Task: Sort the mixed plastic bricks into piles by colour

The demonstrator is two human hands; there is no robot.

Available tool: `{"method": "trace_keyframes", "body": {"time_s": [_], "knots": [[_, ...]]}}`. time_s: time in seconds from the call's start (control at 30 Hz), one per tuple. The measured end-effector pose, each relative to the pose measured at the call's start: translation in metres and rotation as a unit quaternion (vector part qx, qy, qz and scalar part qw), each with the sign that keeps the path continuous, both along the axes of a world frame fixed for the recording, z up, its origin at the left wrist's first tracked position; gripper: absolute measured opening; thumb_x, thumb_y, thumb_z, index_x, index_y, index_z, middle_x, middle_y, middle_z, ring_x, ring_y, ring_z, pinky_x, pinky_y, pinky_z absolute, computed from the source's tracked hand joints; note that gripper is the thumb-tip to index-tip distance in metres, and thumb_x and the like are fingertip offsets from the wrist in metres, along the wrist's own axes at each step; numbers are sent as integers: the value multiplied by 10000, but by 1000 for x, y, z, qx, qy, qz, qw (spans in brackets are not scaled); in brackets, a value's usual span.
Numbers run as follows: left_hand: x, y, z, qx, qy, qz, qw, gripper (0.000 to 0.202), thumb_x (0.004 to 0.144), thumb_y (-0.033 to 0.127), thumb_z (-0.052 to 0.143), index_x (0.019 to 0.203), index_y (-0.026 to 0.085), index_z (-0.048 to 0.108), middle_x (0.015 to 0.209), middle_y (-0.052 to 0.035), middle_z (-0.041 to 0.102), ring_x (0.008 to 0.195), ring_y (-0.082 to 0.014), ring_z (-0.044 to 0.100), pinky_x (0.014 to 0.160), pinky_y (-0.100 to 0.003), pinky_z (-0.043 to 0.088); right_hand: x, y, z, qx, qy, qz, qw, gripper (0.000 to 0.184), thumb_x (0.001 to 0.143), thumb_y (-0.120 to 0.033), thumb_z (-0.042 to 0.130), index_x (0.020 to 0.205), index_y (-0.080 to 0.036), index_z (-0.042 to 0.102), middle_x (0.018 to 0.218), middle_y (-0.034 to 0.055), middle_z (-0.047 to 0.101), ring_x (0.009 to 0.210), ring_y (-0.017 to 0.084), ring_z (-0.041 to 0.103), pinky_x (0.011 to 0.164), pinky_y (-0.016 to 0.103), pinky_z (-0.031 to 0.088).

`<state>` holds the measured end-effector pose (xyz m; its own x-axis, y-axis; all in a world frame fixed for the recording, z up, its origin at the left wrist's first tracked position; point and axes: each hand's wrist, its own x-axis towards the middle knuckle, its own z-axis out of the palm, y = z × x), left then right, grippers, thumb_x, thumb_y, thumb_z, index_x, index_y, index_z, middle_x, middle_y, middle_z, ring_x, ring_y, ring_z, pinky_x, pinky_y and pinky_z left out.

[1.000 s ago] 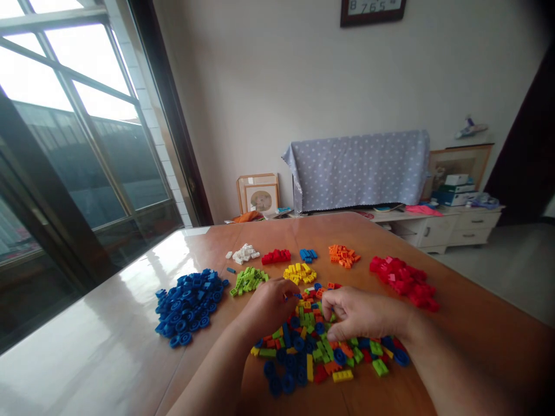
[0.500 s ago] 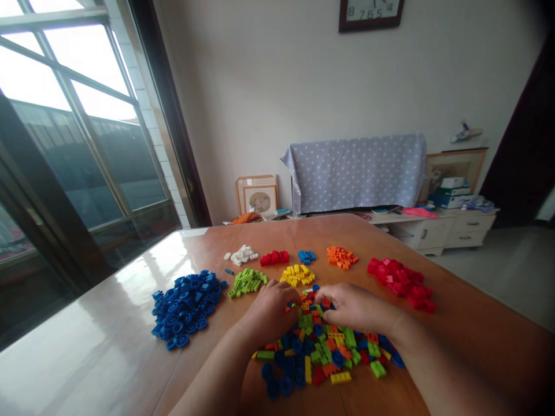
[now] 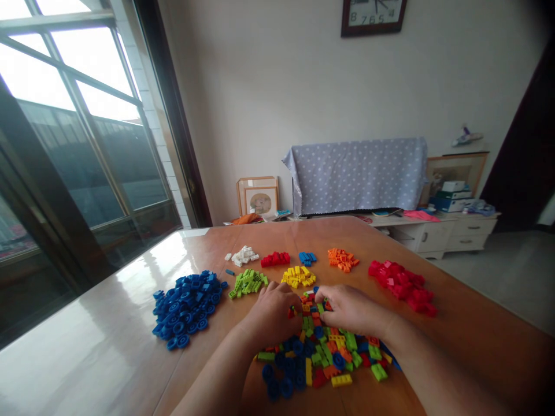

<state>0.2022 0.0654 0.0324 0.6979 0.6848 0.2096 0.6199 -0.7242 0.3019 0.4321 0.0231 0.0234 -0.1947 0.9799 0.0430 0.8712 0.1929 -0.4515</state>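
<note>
A mixed heap of small plastic bricks (image 3: 323,355), blue, green, red, orange and yellow, lies on the wooden table (image 3: 468,329) in front of me. Both hands rest on its far end. My left hand (image 3: 272,312) is curled, fingertips pinched among the bricks near a small red piece. My right hand (image 3: 352,309) is curled too, its fingertips pressed into the bricks beside the left hand. What each pinch holds is hidden.
Sorted piles lie beyond: blue (image 3: 187,305) at left, lime green (image 3: 248,282), white (image 3: 241,255), small red (image 3: 275,259), small blue (image 3: 307,257), yellow (image 3: 298,276), orange (image 3: 342,257), large red (image 3: 403,286) at right. A window is left; a covered cabinet stands behind.
Both hands slid a little further away along the mixed heap and drew closer together. The sorted piles stay as they were.
</note>
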Motion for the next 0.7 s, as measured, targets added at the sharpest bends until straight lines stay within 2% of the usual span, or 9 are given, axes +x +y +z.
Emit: {"method": "trace_keyframes", "body": {"time_s": [0.1, 0.17, 0.37, 0.6, 0.7], "knots": [[0, 0, -1, -1, 9, 9, 1000, 172, 731, 303, 711, 899, 289, 745, 1016, -46, 610, 1017, -251, 511, 913, -356, 413, 1, -1, 5, 11, 19, -12, 1000, 314, 754, -397, 673, 1025, -239, 679, 737, -19, 633, 647, 130, 497, 553, 232, 233], [1, 0, -2, 1, 12, 11, 1000, 175, 725, 306, 715, 897, 289, 747, 1010, -47, 605, 1023, -254, 510, 934, -368, 410, 1, -1, 6, 13, 26, -15, 999, 299, 763, -372, 663, 1026, -231, 676, 717, -23, 618, 635, 124, 485, 554, 231, 229], [1, 0, -2, 2, 17, 22, 1000, 258, 696, 320, 723, 952, 298, 734, 1047, -56, 604, 1046, -273, 502, 934, -390, 414, 1, 5, -3, 16, 33, -17, 999, 281, 747, -291, 653, 1021, -227, 665, 645, -44, 579, 590, 114, 466, 552, 234, 227], [6, 3, -8, 27, 3, 37, 999, 98, 754, 283, 654, 823, 260, 720, 950, -58, 622, 972, -247, 519, 875, -360, 408, 1, 5, -4, 11, 56, -12, 998, 298, 737, -239, 640, 1034, -232, 649, 606, -63, 545, 560, 106, 470, 517, 228, 220], [8, 4, -7, 37, -25, 45, 998, 82, 784, 267, 623, 778, 242, 701, 900, -53, 634, 923, -227, 535, 838, -337, 405, -1, 4, -2, 1, 92, -1, 996, 299, 748, -209, 617, 1045, -224, 640, 601, -68, 552, 551, 101, 476, 522, 218, 264]]}}
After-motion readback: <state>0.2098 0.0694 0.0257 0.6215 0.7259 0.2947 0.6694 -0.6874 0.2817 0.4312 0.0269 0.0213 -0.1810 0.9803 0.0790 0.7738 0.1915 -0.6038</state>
